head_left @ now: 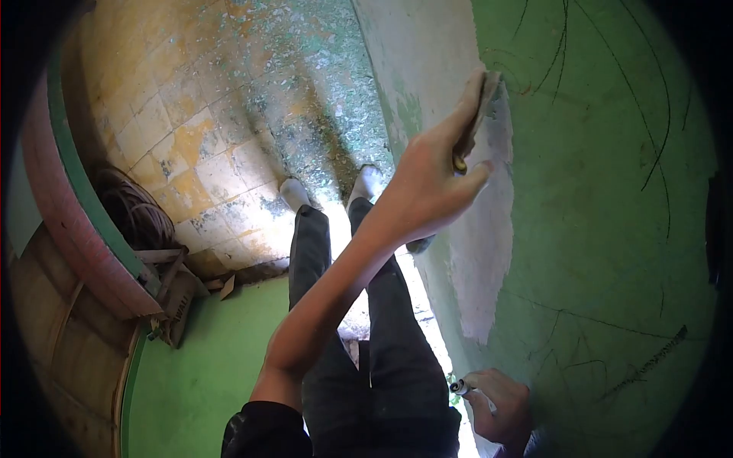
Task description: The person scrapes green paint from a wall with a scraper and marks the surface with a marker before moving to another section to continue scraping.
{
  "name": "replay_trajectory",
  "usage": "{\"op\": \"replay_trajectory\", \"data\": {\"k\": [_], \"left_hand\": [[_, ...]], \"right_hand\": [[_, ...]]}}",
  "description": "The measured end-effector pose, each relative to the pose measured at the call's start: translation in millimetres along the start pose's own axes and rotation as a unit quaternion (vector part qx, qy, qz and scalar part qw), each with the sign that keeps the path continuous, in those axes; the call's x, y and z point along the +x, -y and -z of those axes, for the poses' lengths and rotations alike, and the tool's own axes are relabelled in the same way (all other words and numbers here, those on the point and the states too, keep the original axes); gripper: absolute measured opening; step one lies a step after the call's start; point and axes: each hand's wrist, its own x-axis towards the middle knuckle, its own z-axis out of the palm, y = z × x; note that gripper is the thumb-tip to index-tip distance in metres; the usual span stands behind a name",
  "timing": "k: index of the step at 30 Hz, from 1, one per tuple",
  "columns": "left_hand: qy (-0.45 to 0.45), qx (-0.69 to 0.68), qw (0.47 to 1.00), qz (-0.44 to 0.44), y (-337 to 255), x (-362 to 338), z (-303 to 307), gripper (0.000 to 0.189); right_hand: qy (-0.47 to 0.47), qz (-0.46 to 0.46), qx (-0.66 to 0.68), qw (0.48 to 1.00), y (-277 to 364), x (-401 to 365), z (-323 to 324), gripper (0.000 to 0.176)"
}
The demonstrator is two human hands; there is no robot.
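Note:
My left hand (439, 179) reaches across to the wall (595, 206), its fingers closed around a scraper (489, 90). The scraper's flat edge is up against the green paint, beside a pale bared patch (485, 252). A bit of yellow shows on the tool near my thumb. Low on the right, my right hand (500, 404) is curled close to the wall. It grips a slim white cylindrical object (459, 387) with a dark end; its exact kind cannot be made out.
Paint flakes (321, 61) litter the worn yellow tiled floor (164, 130) beside the wall. My feet (368, 182) stand among them. At left are a coiled bundle (134, 206), a cardboard box (179, 305) and a curved pink and green edge (92, 221).

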Motion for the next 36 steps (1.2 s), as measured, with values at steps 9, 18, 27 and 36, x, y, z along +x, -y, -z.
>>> {"op": "replay_trajectory", "data": {"k": [9, 18, 27, 36], "left_hand": [[0.035, -0.100, 0.983, 0.150, 22, -50, -3, 0.083], [0.044, -0.195, 0.974, 0.108, 6, -28, 7, 0.086], [0.045, 0.078, 0.995, 0.046, -5, -34, 4, 0.077], [-0.005, 0.074, 0.995, 0.068, -13, -20, 3, 0.077]], "right_hand": [[0.004, -0.004, 0.000, 1.000, -2, 2, -1, 0.019], [0.016, 0.010, 0.006, 1.000, -1, 5, 1, 0.018], [0.004, 0.006, 0.002, 1.000, -2, 3, -2, 0.018], [0.006, 0.015, 0.020, 1.000, -5, 5, -4, 0.017]]}}
